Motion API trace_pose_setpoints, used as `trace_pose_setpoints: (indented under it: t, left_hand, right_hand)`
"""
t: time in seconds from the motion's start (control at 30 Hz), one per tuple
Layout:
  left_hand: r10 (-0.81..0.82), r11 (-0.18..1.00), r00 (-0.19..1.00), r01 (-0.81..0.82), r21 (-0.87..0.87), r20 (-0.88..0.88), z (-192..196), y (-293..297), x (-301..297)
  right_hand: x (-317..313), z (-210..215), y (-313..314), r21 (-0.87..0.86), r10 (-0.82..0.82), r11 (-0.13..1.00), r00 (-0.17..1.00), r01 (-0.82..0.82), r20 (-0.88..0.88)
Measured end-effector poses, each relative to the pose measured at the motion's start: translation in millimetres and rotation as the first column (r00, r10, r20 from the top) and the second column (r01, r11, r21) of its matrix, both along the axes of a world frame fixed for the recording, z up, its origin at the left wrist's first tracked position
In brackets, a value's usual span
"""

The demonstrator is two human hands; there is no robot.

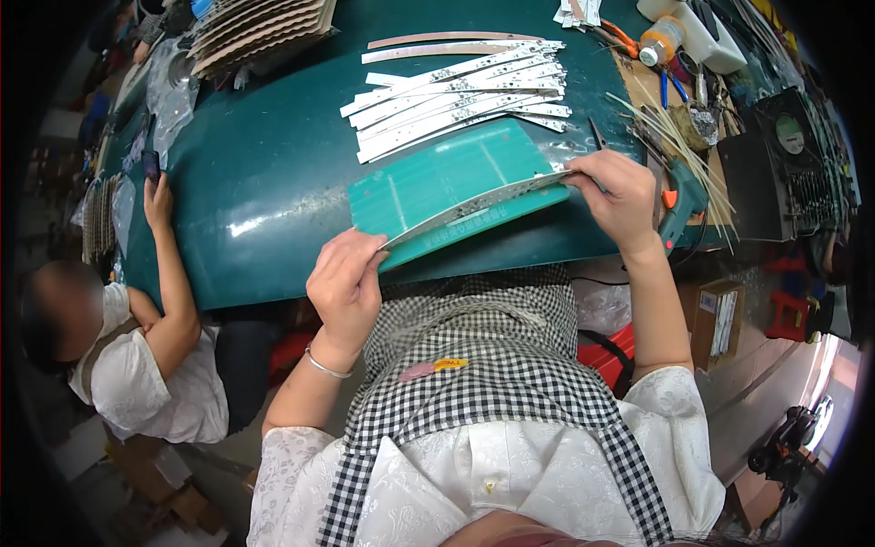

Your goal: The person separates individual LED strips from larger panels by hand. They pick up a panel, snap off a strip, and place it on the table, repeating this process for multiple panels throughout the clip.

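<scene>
A wide dark-green work table [273,173] fills the upper half of the view, its near edge curving in front of the person in a black-and-white checked apron [492,365]. At the table's left side sits a second person in a white shirt [155,383], one hand up by a dark phone [150,164]. A stack of brown curved cardboard sheets [260,32] lies at the far left of the table. On the right edge stands a white glue bottle with an orange cap [660,41] among tools, with a teal glue gun [685,199] and a bundle of thin pale sticks [674,137] nearby.

A green cutting mat [456,173] rests at the near edge. Just beyond it lies a fanned pile of long white patterned strips [456,96].

1 long silvery-white strip [474,205] stretches across the mat between the 2 hands, slightly above it. The left hand [346,287] pinches the strip's near left end between thumb and curled fingers. The right hand [620,196] grips the far right end, fingers pressed together over it.
</scene>
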State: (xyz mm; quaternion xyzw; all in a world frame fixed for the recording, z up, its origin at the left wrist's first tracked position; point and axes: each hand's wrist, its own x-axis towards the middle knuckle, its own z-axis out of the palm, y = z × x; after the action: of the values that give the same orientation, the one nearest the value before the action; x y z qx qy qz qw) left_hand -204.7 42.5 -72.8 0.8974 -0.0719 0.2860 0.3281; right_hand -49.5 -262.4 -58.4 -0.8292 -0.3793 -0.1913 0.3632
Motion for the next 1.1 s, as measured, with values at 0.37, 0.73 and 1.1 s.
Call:
trace_pose_setpoints:
  t: [0.37,0.73,1.1]
  left_hand:
    - [-0.159,0.985,0.985,0.153,0.085,0.067,-2.5,7.4,0.3]
    - [-0.076,0.922,0.975,-0.010,-0.387,-0.207,-0.7,14.3,-0.4]
    - [0.055,0.672,0.996,-0.093,-0.735,-0.076,40.4,28.3,-0.4]
  right_hand:
    - [-13.5,-14.9,3.1,0.100,-0.098,0.992,0.969,0.077,0.229]
    - [-13.8,-18.5,15.3,0.369,-0.068,0.883,0.857,0.290,-0.511]
    - [77.9,-6.7,11.8,0.428,0.044,0.822,0.707,0.376,-0.705]
